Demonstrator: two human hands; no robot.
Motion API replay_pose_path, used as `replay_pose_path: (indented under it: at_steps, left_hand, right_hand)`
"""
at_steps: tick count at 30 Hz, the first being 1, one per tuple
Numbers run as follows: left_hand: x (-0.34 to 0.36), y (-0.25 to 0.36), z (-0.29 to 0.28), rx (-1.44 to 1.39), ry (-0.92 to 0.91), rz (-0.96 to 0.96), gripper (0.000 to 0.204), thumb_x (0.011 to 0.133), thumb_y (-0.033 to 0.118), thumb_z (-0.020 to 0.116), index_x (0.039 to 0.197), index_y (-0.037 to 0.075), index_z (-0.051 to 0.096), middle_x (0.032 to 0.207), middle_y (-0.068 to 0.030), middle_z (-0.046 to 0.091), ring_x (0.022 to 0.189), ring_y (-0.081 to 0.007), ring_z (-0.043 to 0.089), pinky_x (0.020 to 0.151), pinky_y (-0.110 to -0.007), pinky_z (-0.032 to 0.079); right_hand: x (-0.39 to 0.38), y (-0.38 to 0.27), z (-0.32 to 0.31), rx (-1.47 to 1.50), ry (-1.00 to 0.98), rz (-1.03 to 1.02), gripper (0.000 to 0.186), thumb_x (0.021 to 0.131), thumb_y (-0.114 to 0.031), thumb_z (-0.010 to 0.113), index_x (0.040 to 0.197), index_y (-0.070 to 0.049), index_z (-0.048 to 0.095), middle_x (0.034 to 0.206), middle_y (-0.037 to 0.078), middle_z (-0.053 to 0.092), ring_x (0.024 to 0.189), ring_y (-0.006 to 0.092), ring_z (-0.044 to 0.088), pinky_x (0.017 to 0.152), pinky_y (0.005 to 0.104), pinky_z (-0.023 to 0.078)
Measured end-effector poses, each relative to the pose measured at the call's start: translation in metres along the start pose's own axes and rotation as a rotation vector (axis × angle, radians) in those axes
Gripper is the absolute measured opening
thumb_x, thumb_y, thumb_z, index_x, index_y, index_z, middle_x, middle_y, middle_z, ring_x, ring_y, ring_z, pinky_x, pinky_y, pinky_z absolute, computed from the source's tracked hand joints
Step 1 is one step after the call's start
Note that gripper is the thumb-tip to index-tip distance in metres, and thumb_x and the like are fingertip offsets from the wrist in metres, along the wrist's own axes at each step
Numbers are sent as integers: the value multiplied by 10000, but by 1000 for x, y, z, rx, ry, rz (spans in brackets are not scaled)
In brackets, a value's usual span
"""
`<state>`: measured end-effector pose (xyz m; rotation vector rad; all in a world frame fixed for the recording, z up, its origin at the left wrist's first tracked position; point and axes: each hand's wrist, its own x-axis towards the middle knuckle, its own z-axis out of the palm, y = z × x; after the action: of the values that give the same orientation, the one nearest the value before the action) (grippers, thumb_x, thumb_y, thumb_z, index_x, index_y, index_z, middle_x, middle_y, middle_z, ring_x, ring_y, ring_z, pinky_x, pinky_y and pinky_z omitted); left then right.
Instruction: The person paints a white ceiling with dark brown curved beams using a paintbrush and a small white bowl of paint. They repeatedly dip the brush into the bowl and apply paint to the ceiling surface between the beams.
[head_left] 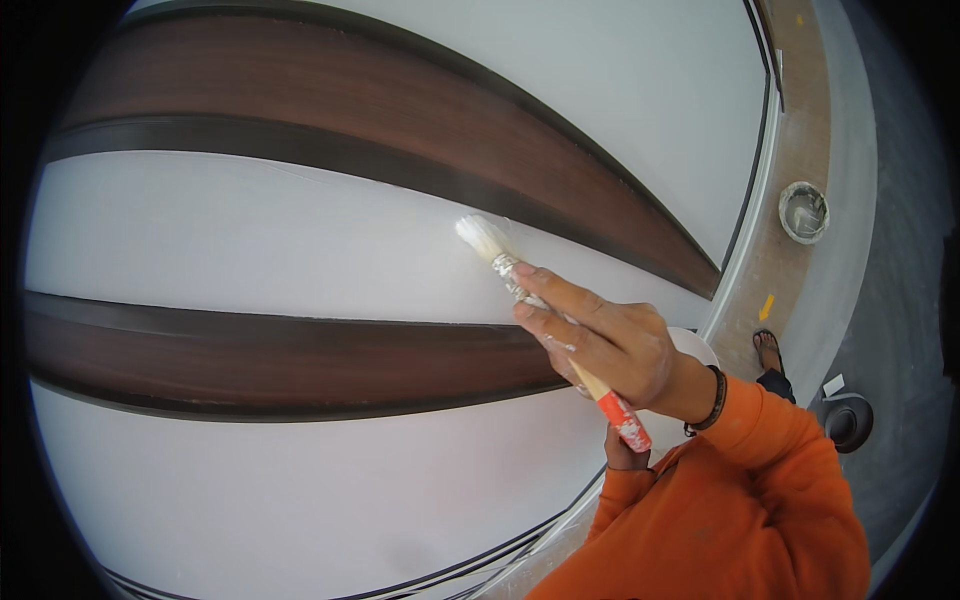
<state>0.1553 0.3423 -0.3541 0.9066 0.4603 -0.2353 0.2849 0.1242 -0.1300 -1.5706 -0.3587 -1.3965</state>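
Note:
My right hand, with a dark bracelet at its wrist, is closed around a paintbrush. The brush has pale bristles, a paint-smeared ferrule, and a wooden handle ending in red. Its bristles point up and left, over the white wall just below the upper brown panel's dark edge. Whether they touch the wall I cannot tell. Below the handle's red end, my left hand shows only in part, its fingers hidden. A white rounded thing peeks out behind my right wrist; what holds it is hidden.
Two long brown panels with dark borders, an upper and a lower, cross the white surface. On the brown floor covering at right stands a paint-smeared bucket. A sandalled foot and a dark round object are lower down.

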Motion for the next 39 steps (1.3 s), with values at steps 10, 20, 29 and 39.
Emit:
replay_pose_path:
  at_steps: [10,20,29,39]
  left_hand:
    - [-23,20,16,106,68,-75,499,929,262,552,1349,-7,548,1253,-135,657,1174,-305,629,1025,-447,495]
    - [-19,6,-5,59,47,-15,466,938,228,602,1321,-37,572,1325,-160,636,1224,-298,610,1063,-444,475]
    - [-20,4,2,45,74,-67,449,934,258,602,1301,-1,579,1255,-130,667,1181,-312,633,1022,-452,496]
    - [-23,5,3,61,34,-27,520,930,303,580,1346,-9,560,1290,-138,655,1199,-317,626,1048,-465,486]
  right_hand:
    - [-51,17,-29,18,-177,142,369,777,61,732,1139,24,674,1347,216,649,790,202,759,575,237,598]
    - [-29,5,-29,85,-88,22,328,792,25,758,1114,11,694,1299,210,682,919,245,766,645,240,633]
    - [-1,10,6,103,2,-123,320,832,-54,777,1145,-24,718,1333,183,667,1041,264,747,682,244,656]
    - [-20,15,-5,103,-12,57,345,748,58,760,1082,-12,713,1272,191,698,729,170,747,519,215,575]
